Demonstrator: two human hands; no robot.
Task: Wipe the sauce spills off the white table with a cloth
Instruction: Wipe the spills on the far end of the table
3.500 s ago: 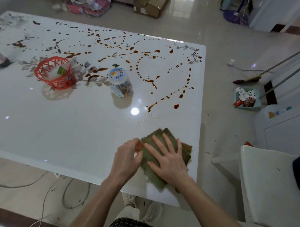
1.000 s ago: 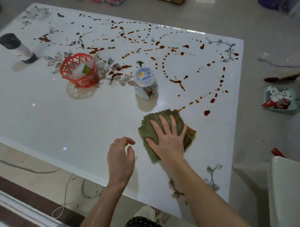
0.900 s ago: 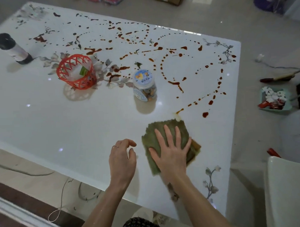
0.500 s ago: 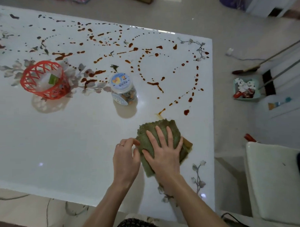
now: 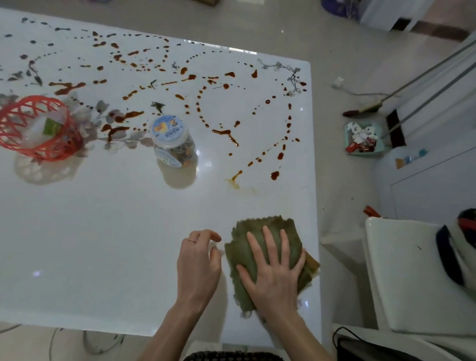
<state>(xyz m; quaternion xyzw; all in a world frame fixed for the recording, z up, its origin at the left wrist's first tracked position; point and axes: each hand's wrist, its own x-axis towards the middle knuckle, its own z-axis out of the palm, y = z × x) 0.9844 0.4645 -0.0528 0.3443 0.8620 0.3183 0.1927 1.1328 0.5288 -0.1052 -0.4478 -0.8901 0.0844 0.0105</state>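
Observation:
A green cloth point(image 5: 260, 231) lies flat near the white table's point(image 5: 98, 239) front right corner. My right hand point(image 5: 272, 268) presses down on it with fingers spread and straight. My left hand point(image 5: 198, 262) hovers just left of the cloth, fingers loosely curled, holding nothing. Brown sauce spills point(image 5: 225, 133) trail in dotted lines and blobs across the far half of the table. The nearest smear point(image 5: 235, 179) sits well beyond the cloth.
A clear jar with a printed lid point(image 5: 173, 140) stands mid-table. A red plastic basket point(image 5: 34, 128) sits at the left. A white chair point(image 5: 413, 277) stands off the right edge. A dustpan with trash point(image 5: 363, 139) and broom handles lie on the floor at right.
My right hand has pulled the cloth back toward the front edge, away from the sauce. My left hand has come off the cloth's edge and now hovers beside it.

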